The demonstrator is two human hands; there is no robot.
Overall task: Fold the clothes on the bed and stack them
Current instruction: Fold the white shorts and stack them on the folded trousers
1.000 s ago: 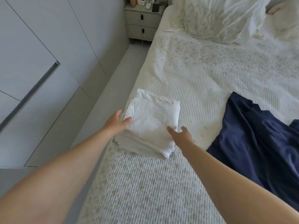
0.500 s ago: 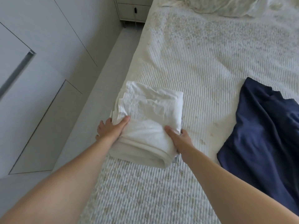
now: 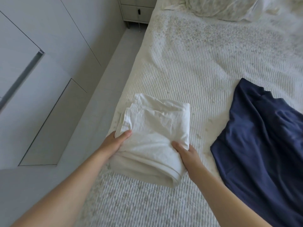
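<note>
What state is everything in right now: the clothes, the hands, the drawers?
white cloth: folded, held at both sides
navy garment: unfolded, spread flat on bed
left hand: grips white cloth
right hand: grips white cloth
nightstand drawers: closed
pillow: rumpled

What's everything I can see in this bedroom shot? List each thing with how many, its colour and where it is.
folded white cloth: one, white, near left edge of the bed
navy garment: one, dark blue, unfolded, right side of the bed
bed: one, white ribbed cover
pillow: one, white, head of the bed
nightstand: one, pale grey, beside the bed head
wardrobe doors: pale grey, left
left hand: grips the cloth's left side
right hand: grips the cloth's right side
</note>
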